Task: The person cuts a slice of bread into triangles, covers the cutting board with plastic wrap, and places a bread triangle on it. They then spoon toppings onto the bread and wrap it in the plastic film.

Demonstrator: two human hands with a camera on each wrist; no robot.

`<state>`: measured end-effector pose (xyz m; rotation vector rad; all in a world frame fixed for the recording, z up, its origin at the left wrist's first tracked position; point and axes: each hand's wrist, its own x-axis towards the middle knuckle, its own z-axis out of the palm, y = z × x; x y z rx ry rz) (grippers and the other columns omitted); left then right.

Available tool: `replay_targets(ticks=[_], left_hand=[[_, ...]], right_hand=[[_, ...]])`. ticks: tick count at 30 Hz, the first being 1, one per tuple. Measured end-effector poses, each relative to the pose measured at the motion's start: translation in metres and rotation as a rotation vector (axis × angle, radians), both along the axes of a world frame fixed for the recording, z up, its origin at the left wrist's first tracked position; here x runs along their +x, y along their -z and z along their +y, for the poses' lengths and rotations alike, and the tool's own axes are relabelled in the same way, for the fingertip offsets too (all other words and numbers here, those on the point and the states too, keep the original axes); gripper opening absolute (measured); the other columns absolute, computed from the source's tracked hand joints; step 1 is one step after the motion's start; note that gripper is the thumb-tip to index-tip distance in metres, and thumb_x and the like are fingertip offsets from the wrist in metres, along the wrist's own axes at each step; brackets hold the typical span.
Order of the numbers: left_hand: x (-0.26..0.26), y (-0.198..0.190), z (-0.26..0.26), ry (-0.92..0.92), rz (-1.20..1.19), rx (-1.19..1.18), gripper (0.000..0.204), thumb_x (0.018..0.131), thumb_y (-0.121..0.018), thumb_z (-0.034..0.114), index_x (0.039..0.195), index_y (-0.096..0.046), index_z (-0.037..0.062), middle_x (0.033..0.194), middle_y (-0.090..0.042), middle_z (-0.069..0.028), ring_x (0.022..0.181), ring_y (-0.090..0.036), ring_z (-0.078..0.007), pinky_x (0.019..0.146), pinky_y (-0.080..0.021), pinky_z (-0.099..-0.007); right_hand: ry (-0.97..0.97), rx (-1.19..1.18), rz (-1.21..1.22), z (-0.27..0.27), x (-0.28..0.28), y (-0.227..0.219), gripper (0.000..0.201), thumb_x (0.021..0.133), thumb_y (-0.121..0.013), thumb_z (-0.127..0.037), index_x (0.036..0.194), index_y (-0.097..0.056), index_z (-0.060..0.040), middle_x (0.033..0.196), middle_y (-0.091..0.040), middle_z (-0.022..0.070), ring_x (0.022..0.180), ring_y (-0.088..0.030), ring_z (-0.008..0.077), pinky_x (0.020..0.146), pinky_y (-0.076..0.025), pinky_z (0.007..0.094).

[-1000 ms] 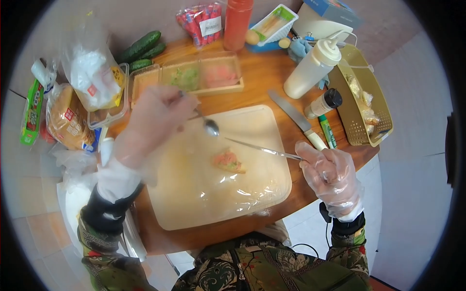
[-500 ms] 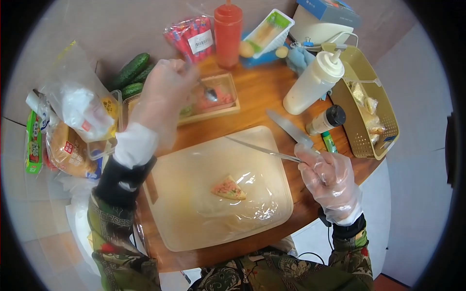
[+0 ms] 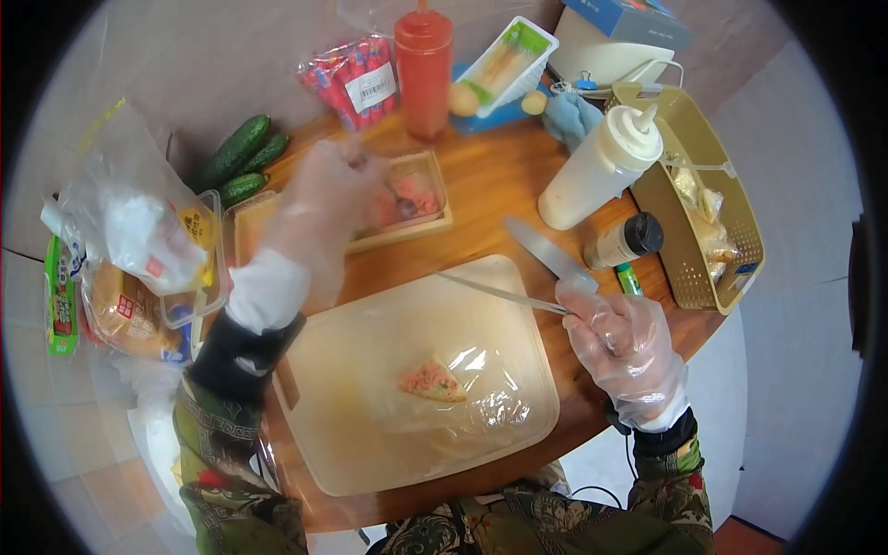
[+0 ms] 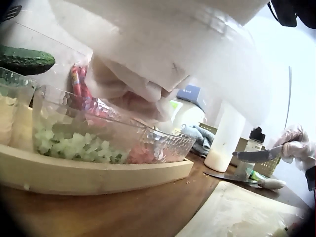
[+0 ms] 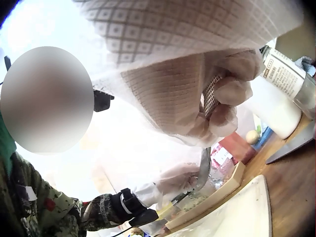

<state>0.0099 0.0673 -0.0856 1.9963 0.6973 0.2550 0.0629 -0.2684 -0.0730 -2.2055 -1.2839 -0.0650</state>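
Note:
My gloved left hand (image 3: 319,203) grips a spoon over the wooden tray (image 3: 407,235) of clear tubs; the spoon's bowl (image 3: 404,209) is down among chopped pink bits (image 3: 425,190). In the left wrist view, diced pale-green vegetable (image 4: 74,145) fills the neighbouring tub. To the right of the board, my gloved right hand (image 3: 629,356) holds a table knife (image 3: 504,296), its blade pointing left above the cutting board (image 3: 356,435). Fingers curl round its patterned handle (image 5: 211,96) in the right wrist view. A triangular piece of bread (image 3: 433,381) topped with pink bits lies on the plastic-covered board.
Beyond the board's right corner lie a kitchen knife (image 3: 538,248), a white squeeze bottle (image 3: 592,176), a seasoning jar (image 3: 622,242) and a basket (image 3: 689,287). A red bottle (image 3: 424,83) and cucumbers (image 3: 236,153) stand behind the tray. Bagged bread (image 3: 125,310) is at left.
My left hand has carried the spoon from above the board back to the tray and lowered it into the pink bits. The right hand still holds the table knife; the head view has shifted.

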Motion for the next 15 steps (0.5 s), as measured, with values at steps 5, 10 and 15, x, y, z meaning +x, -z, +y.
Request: replay_targets(ticks=[5, 10, 15], left_hand=[[-0.002, -0.005, 0.000, -0.037, -0.010, -0.093, 0.025, 0.089, -0.071, 0.024, 0.078, -0.067, 0.0015, 0.068, -0.067, -0.0037, 0.050, -0.061, -0.0108, 0.047, -0.045, -0.0250], [-0.007, -0.011, 0.001, -0.104, -0.048, -0.222, 0.025, 0.089, -0.071, 0.026, 0.078, -0.068, 0.0034, 0.070, -0.068, -0.0028, 0.050, -0.061, -0.0098, 0.045, -0.042, -0.0245], [-0.007, -0.012, 0.006, -0.110, -0.051, -0.180, 0.024, 0.088, -0.070, 0.026, 0.078, -0.068, 0.0041, 0.072, -0.068, -0.0019, 0.050, -0.061, -0.0097, 0.044, -0.041, -0.0248]], right_hand=[[-0.017, 0.031, -0.002, -0.002, 0.004, 0.006, 0.022, 0.081, -0.073, -0.003, 0.102, -0.073, -0.0088, 0.069, -0.062, 0.0082, 0.058, -0.061, 0.0283, 0.051, -0.046, 0.0415], [-0.040, 0.051, -0.030, -0.001, 0.005, 0.006, 0.018, 0.080, -0.074, -0.002, 0.097, -0.072, -0.0074, 0.073, -0.066, 0.0081, 0.058, -0.062, 0.0279, 0.050, -0.048, 0.0400], [-0.069, 0.049, -0.055, -0.003, 0.004, 0.006, 0.017, 0.080, -0.073, -0.003, 0.096, -0.071, -0.0082, 0.075, -0.067, 0.0081, 0.059, -0.063, 0.0277, 0.051, -0.048, 0.0395]])
